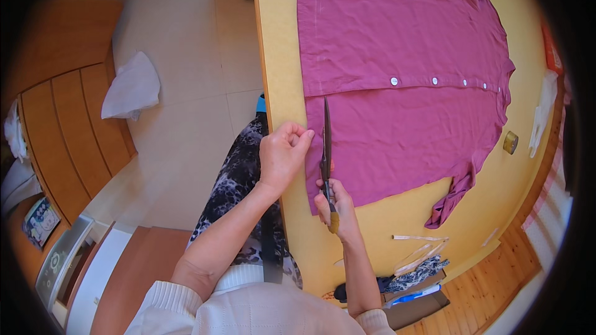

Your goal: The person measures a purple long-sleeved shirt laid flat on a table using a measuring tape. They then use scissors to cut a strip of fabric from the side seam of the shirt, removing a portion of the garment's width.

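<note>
A magenta button-up shirt (400, 135) lies spread flat, its hem towards me and its collar at the far right. White buttons (394, 82) run along its front placket. My right hand (343, 207) grips large dark scissors (327, 142) by the handles, one of which has a yellowish wrapping. The blades point away over the cloth near the hem and look almost closed. My left hand (285, 152) is curled at the hem, thumb against forefinger. Whether any cloth is pinched there cannot be told.
The yellow tabletop (284, 56) ends in a wooden edge beside me. Beyond the shirt stands a small round tin-like object (510, 143). A pale tape (421, 249), patterned cloth (416, 274) and a cardboard box (414, 309) lie at right. A white plastic bag (132, 86) rests by wooden furniture (74, 116).
</note>
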Tool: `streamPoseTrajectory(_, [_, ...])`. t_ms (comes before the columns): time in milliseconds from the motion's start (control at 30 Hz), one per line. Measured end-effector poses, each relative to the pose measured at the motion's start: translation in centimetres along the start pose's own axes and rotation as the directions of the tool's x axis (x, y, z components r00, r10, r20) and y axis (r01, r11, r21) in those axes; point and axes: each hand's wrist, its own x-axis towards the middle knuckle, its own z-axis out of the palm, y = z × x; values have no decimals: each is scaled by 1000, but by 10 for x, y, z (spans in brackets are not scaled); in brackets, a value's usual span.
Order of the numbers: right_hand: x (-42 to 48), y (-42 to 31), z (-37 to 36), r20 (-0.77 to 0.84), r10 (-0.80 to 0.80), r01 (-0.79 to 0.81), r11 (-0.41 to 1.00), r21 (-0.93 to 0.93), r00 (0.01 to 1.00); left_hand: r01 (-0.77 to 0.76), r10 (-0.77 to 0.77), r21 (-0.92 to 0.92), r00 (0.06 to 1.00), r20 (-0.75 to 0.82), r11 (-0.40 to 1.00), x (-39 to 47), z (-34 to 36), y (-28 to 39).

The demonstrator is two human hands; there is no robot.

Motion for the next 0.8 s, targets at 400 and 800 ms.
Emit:
streamPoseTrajectory(400, [3,1,3,-73,-34,31,999,-38,997,3,-3,26,1000,-5,1000,-1,-1,3])
streamPoseTrajectory(800, [6,9,5,-162,-128,98,979,-180,978,-83,83,43,996,-15,996,3,-7,8])
